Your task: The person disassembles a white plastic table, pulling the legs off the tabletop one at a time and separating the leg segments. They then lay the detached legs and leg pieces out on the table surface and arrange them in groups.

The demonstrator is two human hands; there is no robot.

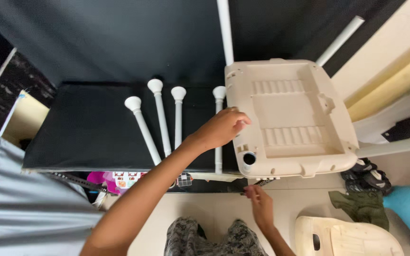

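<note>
Head view. We took the beige plastic panel [293,118] as our landmark: a moulded, ribbed piece lying underside up, partly over the right end of a black-covered table [86,125], its near corner hanging past the table's front edge.

Our left hand [221,128] lay on the panel's left edge, fingers curled over the rim and gripping it, steadying it. Our right hand [258,201] sat below the panel's near-left corner, just under the round socket [249,159] there. Its fingers were pinched near a small dark part at the table's edge; we could not tell whether they held it or only touched it.

Left of the panel four white legs [160,118] with flared feet lay on the table, one right beside the panel's edge under the left hand. Two white tubes [225,31] ran away beyond the panel's far side. Near-right of it, on the floor, lay a second beige piece [347,237], dark clothing and a teal soft toy.

We judged the step as working at that corner socket. The next move would want the panel held still and the right hand lined up squarely with the hole.
</note>
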